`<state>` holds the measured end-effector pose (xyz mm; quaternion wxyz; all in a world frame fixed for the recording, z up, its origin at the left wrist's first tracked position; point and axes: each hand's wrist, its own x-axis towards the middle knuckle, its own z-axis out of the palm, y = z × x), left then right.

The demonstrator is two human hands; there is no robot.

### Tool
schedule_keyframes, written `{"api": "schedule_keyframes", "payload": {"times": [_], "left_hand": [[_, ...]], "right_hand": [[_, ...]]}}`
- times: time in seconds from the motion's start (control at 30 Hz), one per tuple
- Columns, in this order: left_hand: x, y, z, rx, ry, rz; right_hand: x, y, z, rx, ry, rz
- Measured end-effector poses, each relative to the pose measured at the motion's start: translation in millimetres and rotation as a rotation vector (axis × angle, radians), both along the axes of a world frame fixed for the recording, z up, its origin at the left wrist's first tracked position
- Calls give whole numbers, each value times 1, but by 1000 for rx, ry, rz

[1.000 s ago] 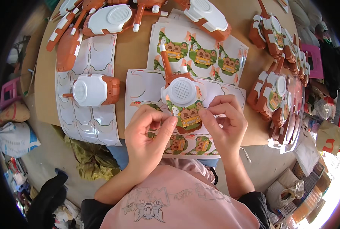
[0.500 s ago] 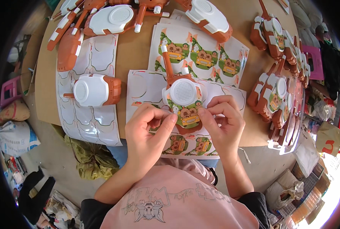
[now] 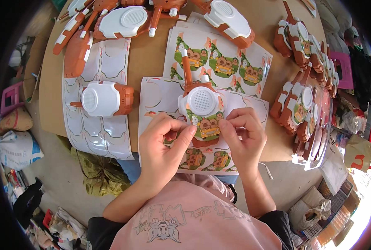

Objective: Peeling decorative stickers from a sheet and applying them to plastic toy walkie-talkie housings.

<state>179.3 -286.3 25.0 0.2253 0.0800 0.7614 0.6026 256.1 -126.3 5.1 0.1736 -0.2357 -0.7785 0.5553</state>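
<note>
Item 1: toy handset (image 3: 202,103), brn/wht, antenna pointing away from wearer, flat on printed sheet (image 3: 157,92) at ctr. Picture sticker (image 3: 209,128) over its lower front, below rnd grille; full contact w/ body: can't tell.
L hand (image 3: 162,135): thumb + index pinched on sticker's L edge. R hand (image 3: 248,139): same grip, R edge. Fingers hide both edges.

Surroundings: 2nd printed sheet (image 3: 264,62), just beyond, partly under a spare handset (image 3: 230,21). Backing sheet (image 3: 115,135) w/ cut outlines, L side; lone handset (image 3: 102,98) lies on it, antenna to L, blocking its mid. Handset pile (image 3: 123,21), upper L, overlapping sheet's far end. Stickered handsets (image 3: 300,104), R side, close-packed, some by clear plastic tray (image 3: 308,162) at table edge; more of same behind.

Surface: brn tabletop (image 3: 141,54), near edge curved by lens.

Room: gray floor (image 3: 258,196); pink stool (image 3: 11,100) L, another (image 3: 341,68) R; wht/blue sack (image 3: 18,150) L; olive bag (image 3: 101,175) below table edge; assorted sacks, crates R; glare lower R.
</note>
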Motion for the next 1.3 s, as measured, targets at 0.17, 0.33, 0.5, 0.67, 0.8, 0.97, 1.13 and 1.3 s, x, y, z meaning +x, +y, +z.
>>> {"api": "schedule_keyframes", "payload": {"times": [0.17, 0.33, 0.5, 0.67, 0.8, 0.97, 1.13, 1.3], "left_hand": [[-1, -1, -1, 0, -26, 3], [-4, -1, 0, -5, 39, -9], [-5, -2, 0, -32, 32, -23], [-6, -2, 2, -25, 8, -29], [-7, -2, 1, -31, -12, -34], [-7, -1, 0, -30, -21, -32], [-7, -2, -3, -8, -51, -19], [-9, -2, -2, -16, -48, -28]], "right_hand": [[-3, -2, 5, 42, 27, -5], [-2, -2, 10, 42, -52, 38], [-4, -2, 10, 56, -68, 35], [-3, -1, 9, 73, -88, 39], [-3, -1, 9, 76, -83, 41], [-5, -3, 5, 82, -37, -13], [-4, -1, 9, 81, -93, 34], [-4, -1, 11, 83, -106, 33]]}}
